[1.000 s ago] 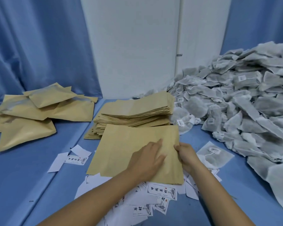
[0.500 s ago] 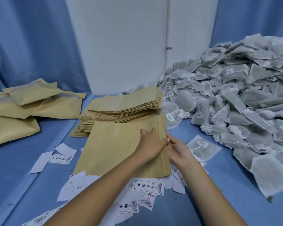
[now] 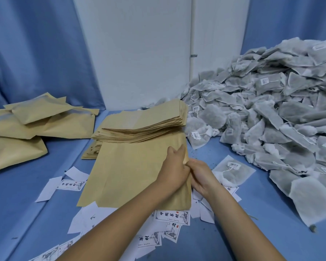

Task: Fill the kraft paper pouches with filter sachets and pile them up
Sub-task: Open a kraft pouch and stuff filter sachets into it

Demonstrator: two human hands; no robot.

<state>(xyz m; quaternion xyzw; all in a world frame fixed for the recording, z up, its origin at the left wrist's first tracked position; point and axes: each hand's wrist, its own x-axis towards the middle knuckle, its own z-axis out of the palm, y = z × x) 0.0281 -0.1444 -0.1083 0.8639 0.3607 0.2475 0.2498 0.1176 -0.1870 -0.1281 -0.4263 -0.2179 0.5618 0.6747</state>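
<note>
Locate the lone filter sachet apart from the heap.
Head view: lone sachet lies flat on the blue surface, just right of the right hand, in front of the heap.

Illumination is even, diffuse and moderately bright, with a cool blue cast. Shadows are soft and fall directly beneath objects, indicating an overhead source: faint bands lie on the worktop [image 3: 17, 194] under the kraft pouch stack [image 3: 139, 127] and beside the heap of filter sachets [image 3: 271, 113]. Wide-angle distortion bows the curtains [image 3: 36, 53] near the frame edges. Corners render soft and the centre is sharper.
</note>
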